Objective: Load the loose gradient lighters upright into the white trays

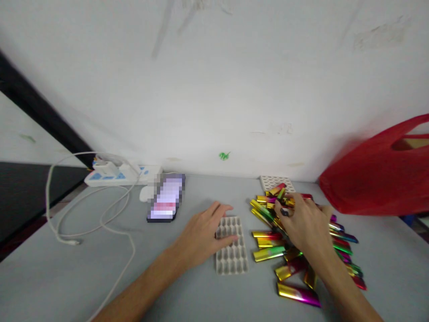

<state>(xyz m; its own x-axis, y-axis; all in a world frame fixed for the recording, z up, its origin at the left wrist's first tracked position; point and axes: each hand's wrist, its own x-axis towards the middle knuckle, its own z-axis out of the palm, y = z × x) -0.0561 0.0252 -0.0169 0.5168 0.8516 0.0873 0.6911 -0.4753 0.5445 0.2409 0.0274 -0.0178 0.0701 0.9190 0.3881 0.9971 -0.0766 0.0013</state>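
My left hand (204,232) is open beside a pale grey tray (232,267) with rows of small slots. Its thumb lies across the tray and its fingers reach over the upper left edge. A loose heap of shiny metallic lighters (269,253) lies to the right, in gold, red, green, purple and blue. Over the heap, my right hand (306,221) has its fingers curled down around a lighter (284,212) whose dark end shows at the fingertips. The hand and forearm hide part of the heap.
A second slotted tray (276,183) is against the wall behind the heap. A red bag (378,174) stands at the right. On the left are a phone (166,199), a white power strip (114,175) and a looping white cable (132,248).
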